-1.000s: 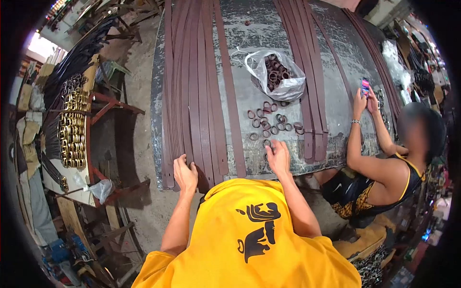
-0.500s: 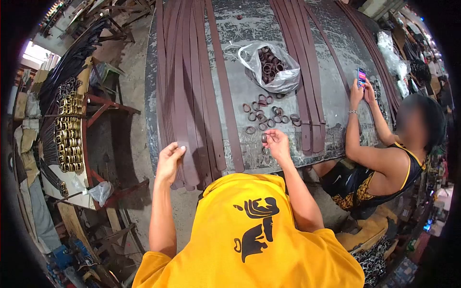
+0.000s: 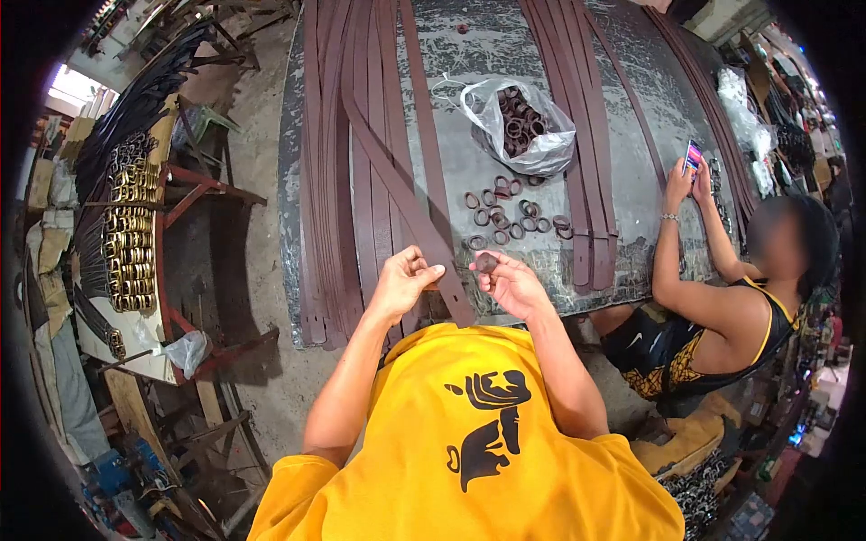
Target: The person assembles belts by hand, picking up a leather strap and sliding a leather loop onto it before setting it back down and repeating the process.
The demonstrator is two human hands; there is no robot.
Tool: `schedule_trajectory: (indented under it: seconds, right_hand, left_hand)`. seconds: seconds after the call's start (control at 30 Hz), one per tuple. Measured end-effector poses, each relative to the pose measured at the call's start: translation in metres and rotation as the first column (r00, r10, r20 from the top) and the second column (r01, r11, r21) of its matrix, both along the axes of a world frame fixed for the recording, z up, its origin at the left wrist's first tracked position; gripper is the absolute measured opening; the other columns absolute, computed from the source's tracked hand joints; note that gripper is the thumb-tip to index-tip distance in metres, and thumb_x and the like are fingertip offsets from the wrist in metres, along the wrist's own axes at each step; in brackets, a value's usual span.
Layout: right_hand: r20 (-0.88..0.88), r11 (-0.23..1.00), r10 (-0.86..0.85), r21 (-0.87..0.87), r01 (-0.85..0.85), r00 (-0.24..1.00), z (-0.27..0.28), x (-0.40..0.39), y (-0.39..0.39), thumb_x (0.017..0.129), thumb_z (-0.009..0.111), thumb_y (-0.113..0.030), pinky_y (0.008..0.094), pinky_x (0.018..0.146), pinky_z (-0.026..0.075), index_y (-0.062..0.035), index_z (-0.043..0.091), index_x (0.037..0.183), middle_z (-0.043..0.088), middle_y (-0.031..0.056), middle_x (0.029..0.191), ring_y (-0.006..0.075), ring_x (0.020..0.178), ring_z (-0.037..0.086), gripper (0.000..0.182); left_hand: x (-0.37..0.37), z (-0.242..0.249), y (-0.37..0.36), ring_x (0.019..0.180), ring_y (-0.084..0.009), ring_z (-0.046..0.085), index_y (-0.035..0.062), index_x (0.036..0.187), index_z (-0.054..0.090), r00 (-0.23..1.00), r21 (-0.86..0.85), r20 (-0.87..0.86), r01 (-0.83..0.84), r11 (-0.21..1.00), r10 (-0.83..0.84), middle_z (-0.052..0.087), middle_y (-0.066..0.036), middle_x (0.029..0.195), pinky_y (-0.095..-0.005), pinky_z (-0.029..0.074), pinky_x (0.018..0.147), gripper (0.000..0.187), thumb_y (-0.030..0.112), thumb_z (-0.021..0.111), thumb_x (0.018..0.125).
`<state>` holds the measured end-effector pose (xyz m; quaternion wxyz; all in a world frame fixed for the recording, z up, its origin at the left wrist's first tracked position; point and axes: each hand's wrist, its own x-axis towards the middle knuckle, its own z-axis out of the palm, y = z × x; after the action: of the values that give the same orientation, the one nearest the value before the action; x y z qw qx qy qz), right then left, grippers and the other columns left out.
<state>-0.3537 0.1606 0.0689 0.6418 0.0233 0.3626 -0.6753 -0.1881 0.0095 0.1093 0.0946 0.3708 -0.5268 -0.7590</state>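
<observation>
My left hand [image 3: 400,287] pinches a brown leather belt strap [image 3: 417,224] close to its punched end. This strap slants across the other straps on the table, its tip hanging near my shirt. Just to the right, my right hand [image 3: 516,288] holds a small brown belt loop [image 3: 487,262] between thumb and fingers, close beside the strap but not around it. Loose belt loops [image 3: 501,215] lie scattered on the table beyond my right hand. Behind them stands an open clear plastic bag [image 3: 555,158] full of similar loops. More straps [image 3: 327,180] lie side by side at the left.
Another bundle of straps [image 3: 577,144] runs along the right of the dark, scuffed table [image 3: 631,261]. At the right sits a person [image 3: 713,311] holding a phone [image 3: 692,158]. Gold-coloured buckles [image 3: 132,243] hang in rows on a rack at the left.
My left hand has moved right, pulling one strap diagonally from the left bundle. My right hand, with the belt loop, has shifted slightly left, so both hands are now close together.
</observation>
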Motion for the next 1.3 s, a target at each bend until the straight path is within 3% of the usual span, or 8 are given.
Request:
schedule_trajectory:
  seconds: [0.13, 0.33, 0.53, 0.93, 1.17, 1.3]
  right_hand:
    - [0.028, 0.987, 0.075, -0.148, -0.07, 0.997, 0.009, 0.005, -0.004, 0.084, 0.049, 0.005, 0.028, 0.074, 0.047, -0.0025, 0.045, 0.126, 0.058, 0.0137, 0.108, 0.0177, 0.08, 0.057, 0.042]
    - [-0.14, 0.983, 0.134, -0.104, -0.149, 0.981, 0.015, 0.006, -0.008, 0.084, 0.056, 0.005, 0.027, 0.075, 0.047, -0.0049, 0.042, 0.13, 0.055, 0.0103, 0.109, 0.0159, 0.082, 0.056, 0.049]
    - [-0.199, 0.982, 0.176, -0.032, -0.185, 0.964, 0.023, 0.008, -0.008, 0.088, 0.053, 0.001, 0.0259, 0.071, 0.048, -0.0042, 0.04, 0.132, 0.055, 0.0097, 0.106, 0.0144, 0.081, 0.056, 0.046]
    - [-0.072, 0.98, 0.132, -0.14, -0.141, 0.989, 0.007, 0.003, 0.001, 0.094, 0.049, -0.011, 0.0289, 0.072, 0.051, -0.0036, 0.047, 0.122, 0.055, 0.0156, 0.116, 0.0187, 0.084, 0.06, 0.029]
    - [-0.244, 0.997, 0.073, -0.012, -0.078, 0.967, -0.014, 0.007, 0.002, 0.089, 0.057, -0.009, 0.0228, 0.068, 0.043, -0.0018, 0.054, 0.116, 0.059, 0.0043, 0.099, 0.0098, 0.078, 0.054, 0.028]
    - [-0.328, 0.995, 0.095, 0.042, -0.086, 0.94, 0.008, 0.017, -0.011, 0.086, 0.06, -0.006, 0.0217, 0.068, 0.042, -0.0005, 0.054, 0.117, 0.057, 0.0014, 0.093, 0.0076, 0.077, 0.052, 0.032]
  left_hand:
    - [0.002, -0.001, -0.004, 0.064, -0.0073, 0.054, 0.007, 0.075, 0.046, 1.0, -0.018, 0.002, 0.022, 1.0, -0.022, 0.053, 0.002, 0.068, -0.0239, 0.049, 0.06, 0.021, 0.008, 0.065, 0.083]
    - [0.001, -0.002, -0.006, 0.066, -0.008, 0.055, 0.0067, 0.077, 0.048, 1.0, -0.025, 0.002, 0.027, 0.999, -0.027, 0.055, 0.001, 0.069, -0.0242, 0.049, 0.061, 0.019, 0.008, 0.066, 0.083]
    - [0.001, 0.0, -0.006, 0.066, -0.0083, 0.056, 0.0062, 0.079, 0.05, 1.0, -0.004, -0.006, 0.018, 1.0, -0.018, 0.056, 0.0, 0.07, -0.0242, 0.049, 0.062, 0.016, 0.008, 0.066, 0.083]
    - [0.002, -0.007, -0.003, 0.062, -0.0053, 0.053, 0.0066, 0.074, 0.046, 1.0, 0.016, 0.002, -0.006, 1.0, 0.006, 0.052, 0.003, 0.066, -0.0219, 0.049, 0.057, 0.022, 0.008, 0.066, 0.082]
    - [-0.001, -0.009, 0.001, 0.062, -0.005, 0.053, 0.007, 0.074, 0.046, 1.0, 0.094, -0.013, -0.023, 0.995, 0.025, 0.051, 0.003, 0.065, -0.0213, 0.05, 0.057, 0.022, 0.007, 0.067, 0.082]
    - [-0.002, -0.011, 0.003, 0.062, -0.005, 0.053, 0.0071, 0.075, 0.046, 0.999, 0.111, -0.014, -0.03, 0.993, 0.032, 0.052, 0.004, 0.066, -0.0213, 0.05, 0.058, 0.022, 0.007, 0.067, 0.082]
